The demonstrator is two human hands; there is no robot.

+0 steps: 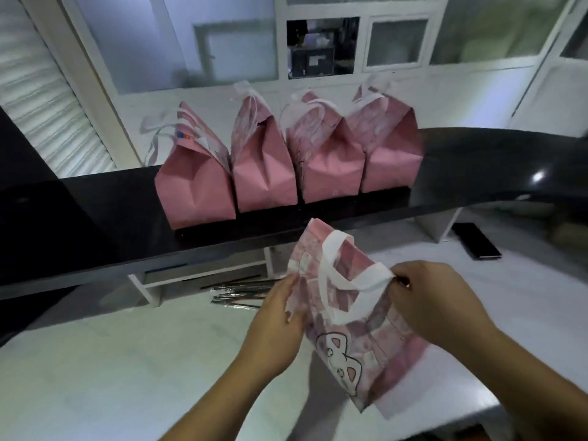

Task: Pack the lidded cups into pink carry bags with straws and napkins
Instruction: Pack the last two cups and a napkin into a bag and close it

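I hold a flat pink carry bag (pixel 356 329) with white handles and a cartoon print above the white counter. My left hand (pixel 280 316) pinches the bag's left edge near its mouth. My right hand (pixel 423 297) grips the right edge by a white handle. Several pink bags (pixel 264 167) stand upright in a row on the black shelf (pixel 95 224) behind. A bundle of wrapped straws (pixel 238 292) lies on the counter under the shelf, left of my left hand. No cups or napkins are visible.
A dark phone (pixel 476 240) lies on the white counter (pixel 127 361) at the right, under the shelf. White brackets (pixel 146 288) support the shelf. Windows and white panels fill the wall behind.
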